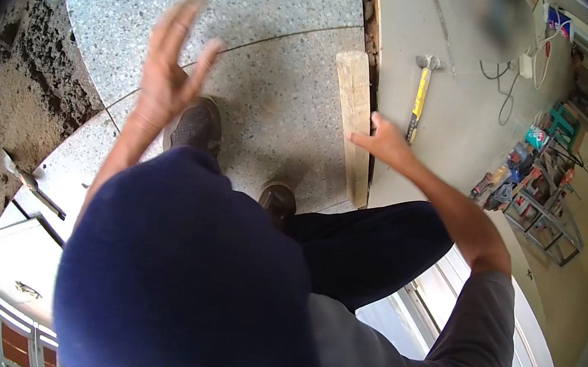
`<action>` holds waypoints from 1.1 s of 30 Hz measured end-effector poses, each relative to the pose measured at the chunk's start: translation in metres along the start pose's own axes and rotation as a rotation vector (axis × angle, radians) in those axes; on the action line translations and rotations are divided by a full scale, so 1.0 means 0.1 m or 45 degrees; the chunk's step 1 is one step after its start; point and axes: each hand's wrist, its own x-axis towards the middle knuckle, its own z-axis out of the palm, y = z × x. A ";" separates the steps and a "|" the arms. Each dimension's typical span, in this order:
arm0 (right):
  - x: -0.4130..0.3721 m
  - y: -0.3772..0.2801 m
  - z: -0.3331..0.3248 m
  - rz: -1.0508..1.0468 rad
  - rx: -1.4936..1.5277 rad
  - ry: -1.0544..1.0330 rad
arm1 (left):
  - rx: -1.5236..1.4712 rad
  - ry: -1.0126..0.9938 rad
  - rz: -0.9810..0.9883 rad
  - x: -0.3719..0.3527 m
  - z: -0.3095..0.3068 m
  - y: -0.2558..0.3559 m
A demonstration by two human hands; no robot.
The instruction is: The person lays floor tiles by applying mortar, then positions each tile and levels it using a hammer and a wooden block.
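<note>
My left hand (169, 74) is raised over the speckled grey tiles (279, 70), its fingers spread and slightly blurred, holding nothing. My right hand (383, 140) grips the right edge of a long wooden block (354, 110), with the thumb over its upper face; the other fingers are partly hidden. The block lies along the tile edge, beside a narrow gap. Right of it, on the smooth beige floor, rests a hammer (420, 96) with a yellow and black handle. My shoes (196, 126) stand on the tiles between my hands.
Bare soil (36, 53) borders the tiles on the left, where a tool with a dark handle (40, 193) lies. Tools and a metal frame (548, 224) are piled at the right. A cable (507, 100) runs across the floor. A navy cap (185, 273) hides the lower middle.
</note>
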 end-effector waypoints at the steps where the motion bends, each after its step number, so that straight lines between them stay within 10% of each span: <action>1: -0.02 -0.15 -0.02 0.068 0.035 -0.012 | -0.085 -0.055 -0.014 -0.07 0.04 0.13; 22: 0.56 -0.96 -0.57 0.203 0.171 -0.009 | -0.077 -0.290 -0.133 -0.49 0.04 0.28; 28: 0.37 -0.81 -0.40 0.066 0.076 0.347 | -0.134 -0.276 -0.099 -0.43 0.05 0.35; 33: 0.14 -0.78 -0.44 0.332 0.039 -0.130 | -0.131 -0.297 -0.093 -0.50 0.11 0.33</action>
